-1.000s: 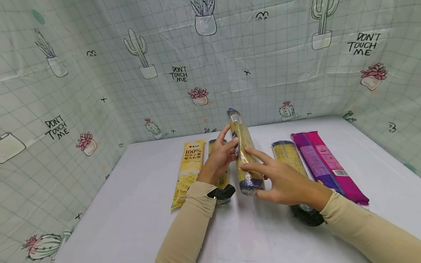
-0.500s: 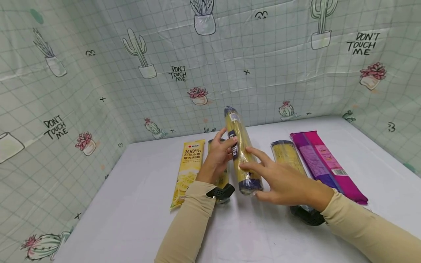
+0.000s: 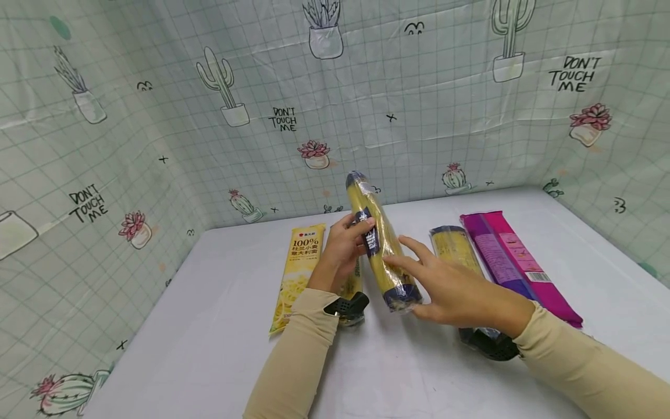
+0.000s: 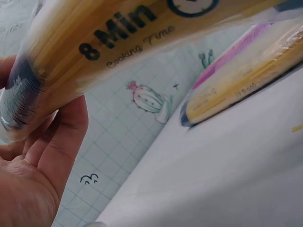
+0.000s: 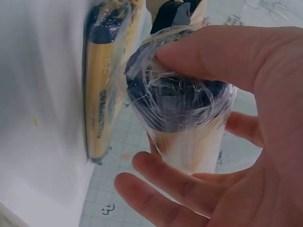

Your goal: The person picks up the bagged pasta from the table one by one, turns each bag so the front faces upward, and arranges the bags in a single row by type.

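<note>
A clear-wrapped spaghetti pack [image 3: 388,240] with dark blue ends is held tilted over the table, its far end raised. My left hand [image 3: 341,249] grips its left side, thumb on top beside the dark label. At the lower end, my right hand [image 3: 452,285] holds the pack. In the right wrist view the thumb presses on the wrapped end [image 5: 175,101], with the fingers spread around the sides. "8 Min Cooking Time" shows on the pack's side [image 4: 118,38] in the left wrist view.
Left on the white table [image 3: 209,326] lies a yellow pasta packet [image 3: 300,262]. Another spaghetti pack [image 3: 353,285] is partly hidden behind the left hand. To the right lie a similar pack [image 3: 454,247] and a magenta-purple packet [image 3: 523,265]. A patterned curtain [image 3: 366,87] stands behind.
The pack's far end has swung left, and the pack has rolled so its dark label faces up more and the barcode has turned from view. My left hand moved slightly left.
</note>
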Tool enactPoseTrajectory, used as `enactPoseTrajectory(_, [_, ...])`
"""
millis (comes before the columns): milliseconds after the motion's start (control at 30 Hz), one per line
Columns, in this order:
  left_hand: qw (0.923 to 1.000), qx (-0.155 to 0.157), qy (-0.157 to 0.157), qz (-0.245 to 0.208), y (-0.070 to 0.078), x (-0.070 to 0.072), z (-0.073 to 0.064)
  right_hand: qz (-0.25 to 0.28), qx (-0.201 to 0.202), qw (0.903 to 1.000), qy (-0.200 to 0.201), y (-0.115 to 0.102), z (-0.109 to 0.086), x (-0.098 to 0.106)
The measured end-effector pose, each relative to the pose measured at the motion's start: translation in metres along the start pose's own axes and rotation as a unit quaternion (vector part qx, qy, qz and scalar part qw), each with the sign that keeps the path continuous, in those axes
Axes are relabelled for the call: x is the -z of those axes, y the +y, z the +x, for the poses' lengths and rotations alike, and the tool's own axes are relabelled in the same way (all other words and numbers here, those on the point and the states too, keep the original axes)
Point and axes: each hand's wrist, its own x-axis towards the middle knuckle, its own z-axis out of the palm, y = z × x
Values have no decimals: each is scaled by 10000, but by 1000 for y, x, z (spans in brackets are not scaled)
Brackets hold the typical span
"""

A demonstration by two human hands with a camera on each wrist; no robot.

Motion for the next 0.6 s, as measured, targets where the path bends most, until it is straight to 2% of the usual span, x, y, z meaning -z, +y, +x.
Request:
enactPoseTrajectory(300, [9999, 83, 97, 61, -1, 1, 1, 488, -7, 9984, -268, 3, -1, 2])
enactPoseTrajectory(600, [9996, 112, 235, 87, -1, 0, 4, 1433, -72, 9883, -509, 4, 0, 2])
